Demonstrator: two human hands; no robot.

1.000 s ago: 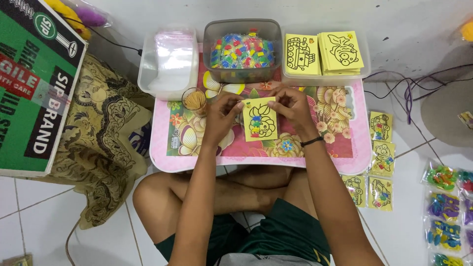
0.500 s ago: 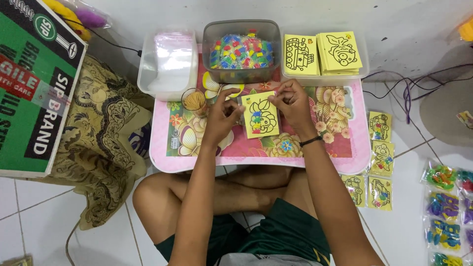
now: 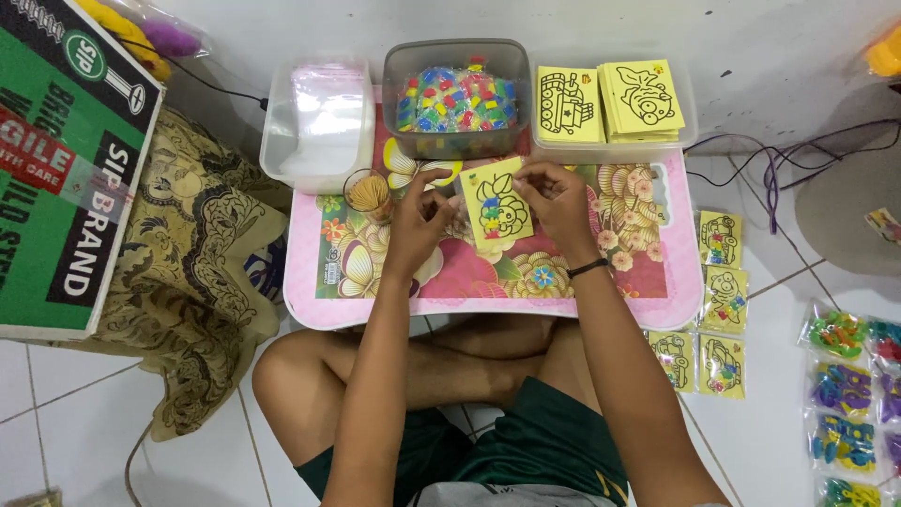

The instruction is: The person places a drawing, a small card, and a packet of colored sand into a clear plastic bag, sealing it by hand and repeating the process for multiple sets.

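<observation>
a person sits cross-legged on the tiled floor behind a low pink flowered table (image 3: 648,300), working over its middle. the left hand (image 3: 418,221) and the right hand (image 3: 554,197) meet on a small yellow picture card (image 3: 496,202), a line drawing with a few small coloured pieces on it. the right hand's fingers pinch the card's upper right corner and edge, closed on it, while the left hand's fingertips close against its left edge; what else the left fingers hold, if anything, cannot be told. the card is lifted and tilted just above the tabletop, likely so both hands can steady it while it is handled. along the table's far edge stand three clear tubs within easy reach: one of clear plastic bags (image 3: 319,117) at the far left corner, one of small coloured pieces (image 3: 457,97) in the middle, one holding stacks of blank yellow cards (image 3: 610,99) at the far right corner. a small cup of thin sticks (image 3: 368,192) stands just left of the left hand. bagged cards (image 3: 721,282) lie on the floor beyond the table's right edge.
</observation>
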